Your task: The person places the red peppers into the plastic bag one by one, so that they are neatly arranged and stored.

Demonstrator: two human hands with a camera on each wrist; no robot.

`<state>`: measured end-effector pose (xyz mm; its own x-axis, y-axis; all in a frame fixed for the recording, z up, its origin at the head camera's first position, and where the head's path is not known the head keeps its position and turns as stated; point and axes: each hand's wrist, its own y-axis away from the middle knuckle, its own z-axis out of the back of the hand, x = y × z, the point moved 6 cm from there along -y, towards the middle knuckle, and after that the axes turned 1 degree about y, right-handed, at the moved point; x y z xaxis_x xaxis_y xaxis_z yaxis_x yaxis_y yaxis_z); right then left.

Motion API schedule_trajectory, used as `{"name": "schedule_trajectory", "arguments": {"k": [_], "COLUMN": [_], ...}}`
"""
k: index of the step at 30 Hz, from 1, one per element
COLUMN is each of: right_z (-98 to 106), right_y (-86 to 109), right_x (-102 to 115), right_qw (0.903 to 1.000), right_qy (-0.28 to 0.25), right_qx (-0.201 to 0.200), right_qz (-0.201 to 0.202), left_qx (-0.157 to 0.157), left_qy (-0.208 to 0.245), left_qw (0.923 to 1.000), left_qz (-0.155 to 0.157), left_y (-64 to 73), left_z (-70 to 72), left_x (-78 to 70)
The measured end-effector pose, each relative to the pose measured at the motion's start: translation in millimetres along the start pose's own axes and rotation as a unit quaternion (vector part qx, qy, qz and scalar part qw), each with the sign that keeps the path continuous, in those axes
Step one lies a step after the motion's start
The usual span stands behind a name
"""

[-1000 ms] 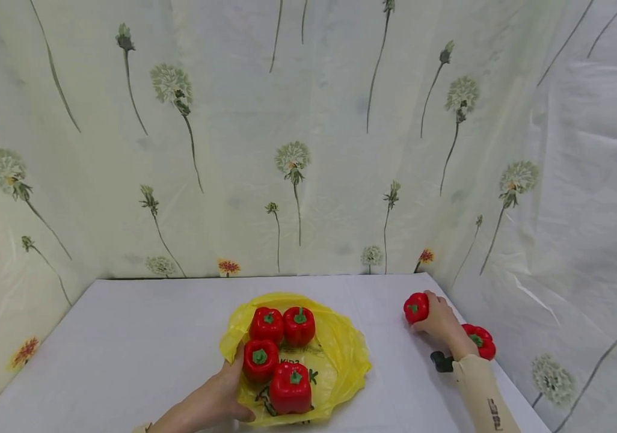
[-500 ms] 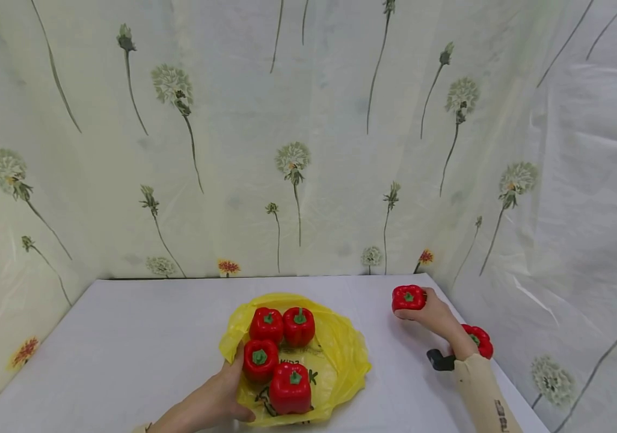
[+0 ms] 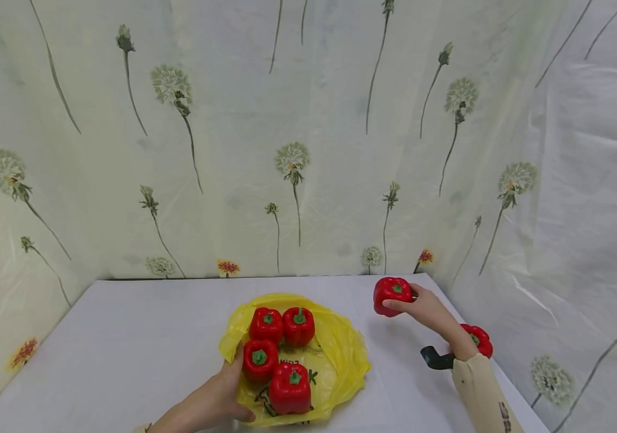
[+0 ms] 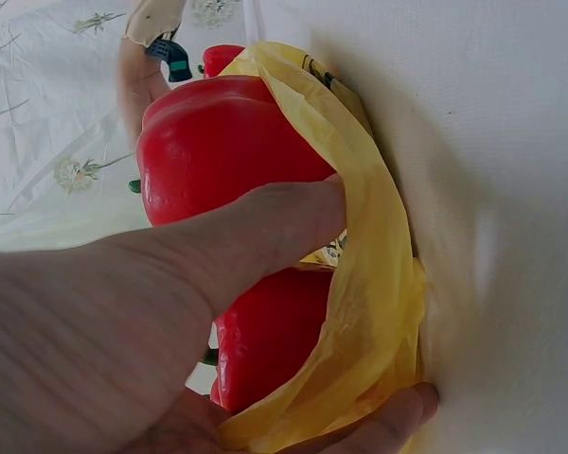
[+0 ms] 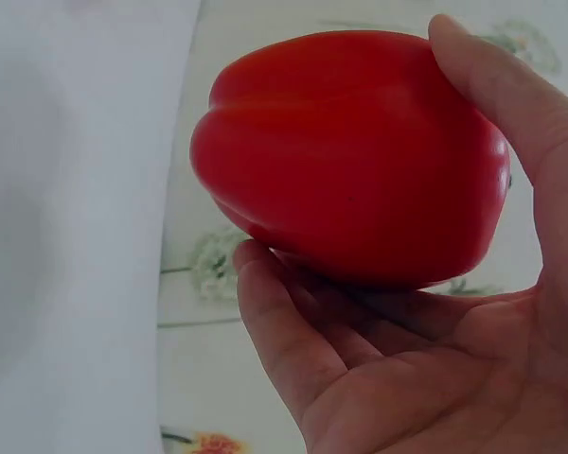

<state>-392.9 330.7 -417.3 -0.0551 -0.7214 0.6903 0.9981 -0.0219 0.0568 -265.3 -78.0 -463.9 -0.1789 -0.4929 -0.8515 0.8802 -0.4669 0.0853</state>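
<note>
My right hand (image 3: 432, 311) holds a red bell pepper (image 3: 386, 297) just above the far right of the table. In the right wrist view, the thumb lies on one side of this pepper (image 5: 360, 161) and the fingers support it from below. My left hand (image 3: 221, 392) pinches the left rim of a yellow plastic bag (image 3: 350, 358), which is spread open on the table. The left wrist view shows the thumb inside the bag's edge (image 4: 374, 246) and fingertips outside. Several red peppers with green stems, one of them a pepper (image 3: 290, 394) at the front, sit in the bag.
Another red pepper (image 3: 483, 343) lies at the table's right edge, partly hidden by my right forearm. A black wrist camera (image 3: 436, 359) sticks out from the right wrist. A white cloth covers the table (image 3: 124, 349); a dandelion-print curtain (image 3: 330, 120) hangs behind and at the sides.
My right hand has lifted the pepper and carried it to the left, away from the table's right edge. The left hand and the bag have stayed where they were.
</note>
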Motion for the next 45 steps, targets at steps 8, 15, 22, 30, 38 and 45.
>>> {"name": "schedule_trajectory", "arguments": {"k": [8, 15, 22, 30, 38, 45], "right_z": [-3, -14, -23, -26, -26, -27], "right_y": [15.9, 29.3, 40.4, 47.6, 51.8, 50.8], "right_x": [34, 59, 72, 80, 87, 86], "right_qw": [0.9983, 0.9936, 0.9908, 0.9911, 0.9898, 0.991], "right_qy": [-0.043, -0.077, -0.082, -0.072, -0.075, -0.084], "right_qx": [0.007, 0.024, 0.034, 0.034, 0.037, 0.026], "right_qz": [0.04, 0.08, 0.102, 0.107, 0.115, 0.101], "left_qx": [-0.002, -0.001, -0.001, 0.0, -0.002, -0.006], "left_qy": [-0.003, 0.006, 0.009, 0.013, -0.003, -0.01], "left_qw": [0.9999, 0.9998, 0.9997, 0.9996, 0.9997, 0.9995], "left_qz": [-0.01, -0.019, -0.025, -0.027, -0.024, -0.028], "left_y": [-0.3, -1.3, -1.3, -2.0, -1.3, -0.2], "left_z": [0.8, 1.5, 0.6, -0.7, 0.5, 1.0], "left_x": [-1.1, -0.9, -1.5, -0.9, -1.2, -1.8]}}
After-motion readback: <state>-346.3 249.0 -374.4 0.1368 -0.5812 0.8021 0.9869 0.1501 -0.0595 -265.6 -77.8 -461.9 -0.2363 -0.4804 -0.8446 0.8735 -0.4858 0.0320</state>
